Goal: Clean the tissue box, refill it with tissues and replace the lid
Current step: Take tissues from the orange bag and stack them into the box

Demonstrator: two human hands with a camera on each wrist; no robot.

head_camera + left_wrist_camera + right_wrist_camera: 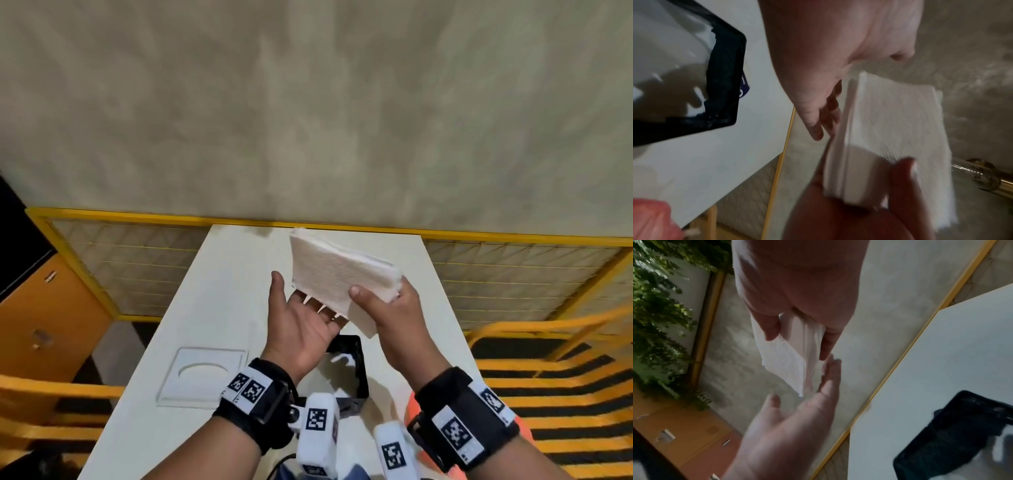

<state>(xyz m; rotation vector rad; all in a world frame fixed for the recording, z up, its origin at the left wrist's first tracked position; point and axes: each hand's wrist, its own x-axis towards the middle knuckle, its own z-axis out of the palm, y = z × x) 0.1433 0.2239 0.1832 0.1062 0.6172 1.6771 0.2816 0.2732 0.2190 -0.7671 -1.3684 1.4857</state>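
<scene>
Right hand (387,308) pinches tissue stack (342,274) above black tissue box (352,370) on table (222,291), likely squaring it for loading. Left hand (301,318), grip open, flat beneath. Lid (205,377) aside.

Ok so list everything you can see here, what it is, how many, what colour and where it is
tissue stack: one, white, held above the table
tissue box: one, black, lid off, on the table under the hands
lid: one, white with an oval slot, flat on the table left of the box
table: one, white
pink-orange item: one, at the table's near right edge, mostly hidden
railings: yellow, around the table
cabinet: orange, far left
plant: green, right wrist view only
left hand: open, palm up, fingers under the stack
right hand: grips the stack's right end
</scene>
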